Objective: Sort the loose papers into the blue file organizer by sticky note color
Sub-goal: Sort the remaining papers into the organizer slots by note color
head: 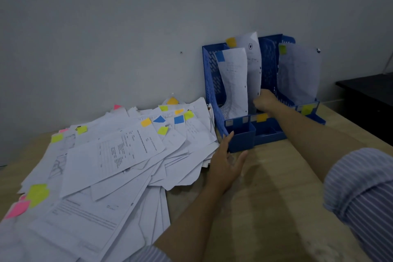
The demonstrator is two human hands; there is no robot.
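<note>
A blue file organizer (240, 138) stands against the wall with three slots. The left slot holds a sheet with a blue sticky note (234, 78), the middle slot a sheet with an orange note (252, 57), the right slot a sheet with a green note (297, 74). My right hand (265, 100) reaches into the middle slot, fingers closed on the lower edge of the orange-note sheet. My left hand (225, 164) lies open on the table, fingers touching the organizer's front left corner. A spread heap of loose papers (110, 166) with yellow, green, blue, orange and pink notes covers the table's left.
The wooden table (276, 208) has bare surface in front of the organizer. A black piece of furniture (368, 100) stands at the far right beyond the table edge. The grey wall is directly behind the organizer and the papers.
</note>
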